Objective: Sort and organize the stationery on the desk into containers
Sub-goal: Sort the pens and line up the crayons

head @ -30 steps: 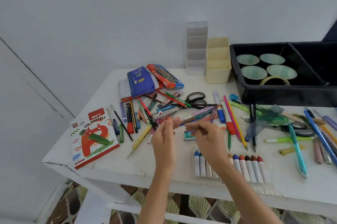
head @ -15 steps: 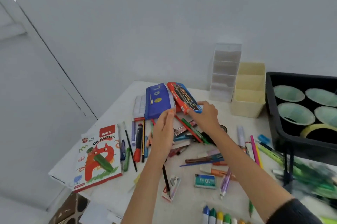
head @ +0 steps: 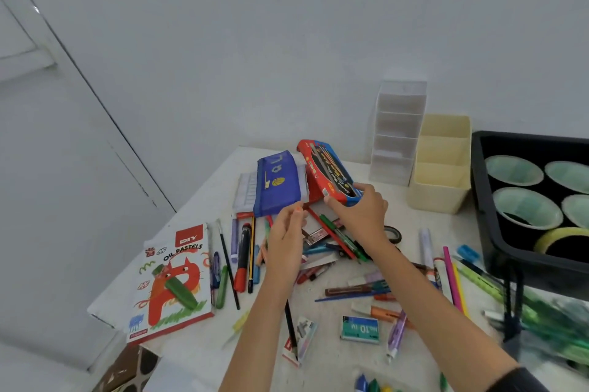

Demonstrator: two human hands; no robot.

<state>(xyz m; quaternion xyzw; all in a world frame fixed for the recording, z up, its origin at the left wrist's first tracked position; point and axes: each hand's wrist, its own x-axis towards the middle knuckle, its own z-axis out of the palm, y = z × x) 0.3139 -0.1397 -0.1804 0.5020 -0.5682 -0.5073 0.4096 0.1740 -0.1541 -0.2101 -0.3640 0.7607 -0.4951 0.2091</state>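
Note:
My right hand point(head: 360, 216) grips the near end of a red colour-pencil box point(head: 325, 168), which tilts up off the table at the back. My left hand point(head: 287, 238) hovers just left of it, below a blue pencil case point(head: 279, 182), with fingers held together and pinching something thin that is too small to tell. Pens, pencils and markers point(head: 245, 257) lie scattered under and around both hands. A white tiered organizer point(head: 398, 133) and a cream compartment box point(head: 441, 165) stand at the back right.
An oil pastels box point(head: 172, 280) lies at the table's left corner. A black tray point(head: 478, 200) with green-lined cups and tape rolls fills the right. A staples box point(head: 360, 329), an eraser pack and crayons lie near the front. The wall is close behind.
My head has turned left and down toward the table's back. My right hand reached forward from the table's middle, took hold of the red pencil box and tilted it up; my left hand followed.

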